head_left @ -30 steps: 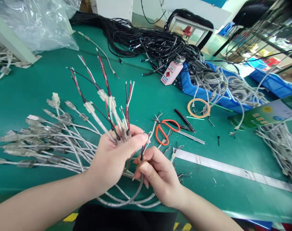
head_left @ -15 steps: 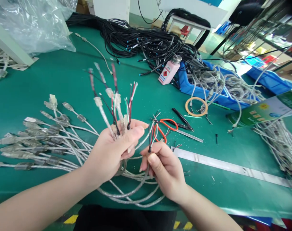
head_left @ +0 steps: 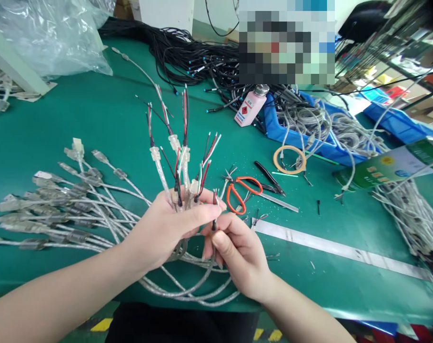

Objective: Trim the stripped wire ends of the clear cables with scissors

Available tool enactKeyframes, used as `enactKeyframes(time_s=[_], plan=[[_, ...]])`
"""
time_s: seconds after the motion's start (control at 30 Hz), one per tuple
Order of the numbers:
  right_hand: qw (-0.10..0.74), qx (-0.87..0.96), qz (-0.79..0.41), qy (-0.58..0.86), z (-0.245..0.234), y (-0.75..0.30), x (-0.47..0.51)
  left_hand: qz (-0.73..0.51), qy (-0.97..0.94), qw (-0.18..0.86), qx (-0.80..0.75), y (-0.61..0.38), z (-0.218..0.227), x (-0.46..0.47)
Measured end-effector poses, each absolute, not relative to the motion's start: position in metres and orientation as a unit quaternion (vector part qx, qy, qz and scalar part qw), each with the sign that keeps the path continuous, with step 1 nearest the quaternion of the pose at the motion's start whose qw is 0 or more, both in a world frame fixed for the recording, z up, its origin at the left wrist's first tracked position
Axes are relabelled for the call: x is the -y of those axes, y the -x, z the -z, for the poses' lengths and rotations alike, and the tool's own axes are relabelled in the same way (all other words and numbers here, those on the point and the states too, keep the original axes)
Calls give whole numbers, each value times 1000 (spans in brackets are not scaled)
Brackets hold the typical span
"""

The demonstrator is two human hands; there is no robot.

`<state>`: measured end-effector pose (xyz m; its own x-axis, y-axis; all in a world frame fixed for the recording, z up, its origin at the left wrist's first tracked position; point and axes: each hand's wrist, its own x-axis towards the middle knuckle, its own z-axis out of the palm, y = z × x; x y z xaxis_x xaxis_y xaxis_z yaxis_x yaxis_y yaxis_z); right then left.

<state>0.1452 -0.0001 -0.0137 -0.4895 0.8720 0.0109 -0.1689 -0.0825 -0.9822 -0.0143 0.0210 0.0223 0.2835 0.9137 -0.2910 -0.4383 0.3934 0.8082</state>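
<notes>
My left hand (head_left: 173, 224) is closed around a bunch of clear-jacketed USB cables (head_left: 161, 174), their stripped ends pointing up with red, black, white and green wires fanned out. My right hand (head_left: 239, 255) pinches one more cable (head_left: 214, 238) just below its bare wires, close beside my left thumb. The cable lengths loop down under both hands. To the left, the USB plugs (head_left: 45, 205) of the cables lie spread on the green table (head_left: 91, 109). Orange-handled scissors (head_left: 237, 193) rest just beyond my right hand.
Behind the scissors lie black-handled pliers (head_left: 269, 178) and a tape ring (head_left: 289, 159). A metal ruler (head_left: 327, 245) stretches right. A pink bottle (head_left: 251, 107) stands near blue bins (head_left: 273, 126) of cables. Black cables (head_left: 166, 47) heap at the back; a plastic bag (head_left: 55, 38) lies far left.
My right hand has shifted slightly left with its cable, bringing the wire end up to my left thumb. The bunch in my left hand has swung a little to the right.
</notes>
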Motion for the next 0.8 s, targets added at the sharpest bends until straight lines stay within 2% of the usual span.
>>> enactKeyframes(time_s=[0.47,0.8], plan=[[367,538,-695,304,17,-142,2,-488,-285,736,-373,13,-24,-20],[358,534,-710,288,18,-142,2,-465,-256,803,-270,13,-25,-21]])
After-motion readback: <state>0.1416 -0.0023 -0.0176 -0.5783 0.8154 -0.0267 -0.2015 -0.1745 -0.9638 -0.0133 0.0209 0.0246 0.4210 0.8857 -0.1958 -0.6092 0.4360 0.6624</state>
